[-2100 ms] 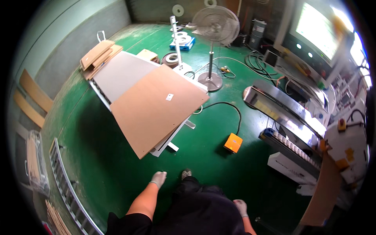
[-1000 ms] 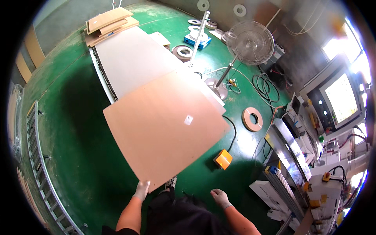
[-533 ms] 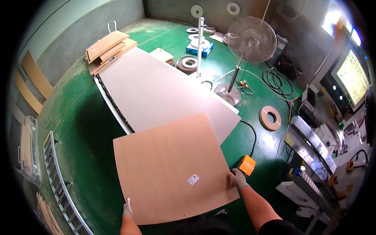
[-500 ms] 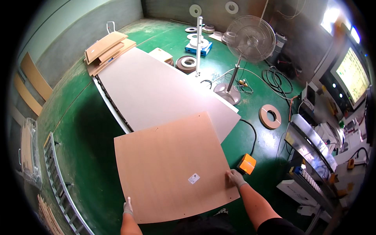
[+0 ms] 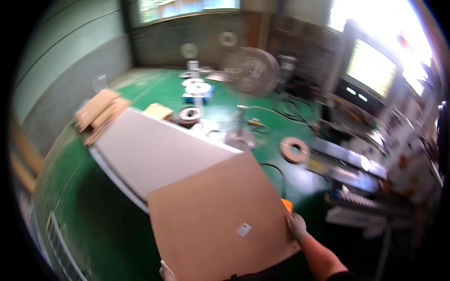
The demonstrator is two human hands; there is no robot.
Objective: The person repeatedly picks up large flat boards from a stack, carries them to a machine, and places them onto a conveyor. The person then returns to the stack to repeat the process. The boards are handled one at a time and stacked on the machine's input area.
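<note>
Hiding most of left hand: brown board.

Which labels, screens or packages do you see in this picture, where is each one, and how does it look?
Label: small white rectangle stuck on the brown board, near its lower right, between the hands.
Screen: large bright rectangle with a dark frame, upper right, on a machine by the wall.
Box: flat, blue, on the green floor at the back, white rings on top.
</note>
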